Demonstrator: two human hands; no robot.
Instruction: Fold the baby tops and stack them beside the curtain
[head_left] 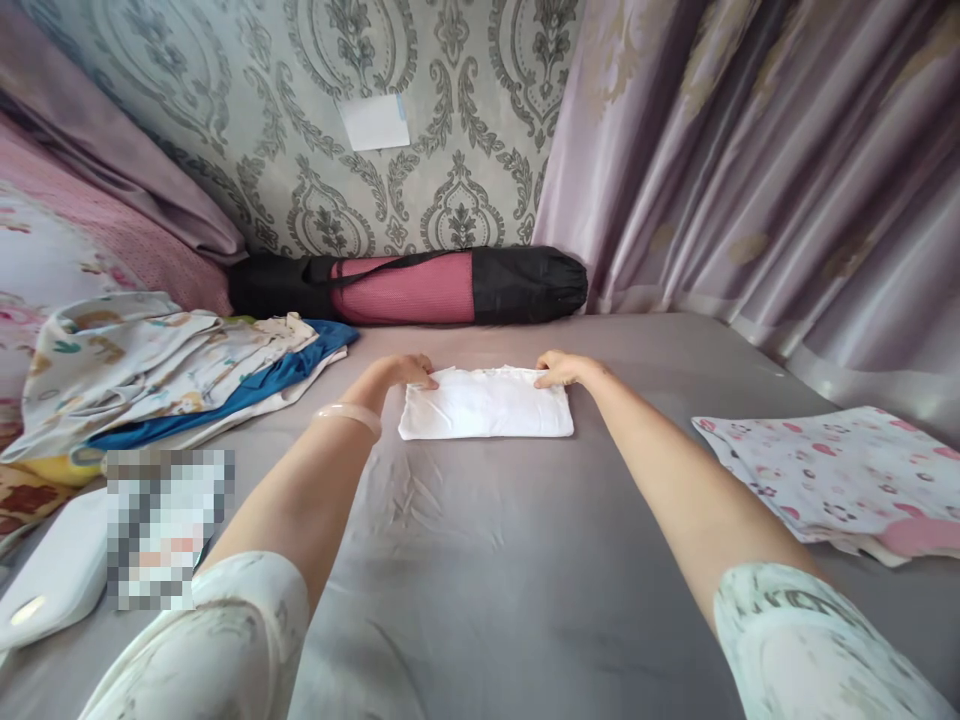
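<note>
the cloth [487, 408] is laid on the sheet [517, 530] near the roll [405, 287], its far left corner pinched by the fingers of the left hand [409, 370] and its far right corner by those of the right hand [564, 369].

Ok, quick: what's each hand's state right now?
Left hand: closed, holding the white cloth near its far left corner.
Right hand: closed, holding the cloth near its far right corner.
</note>
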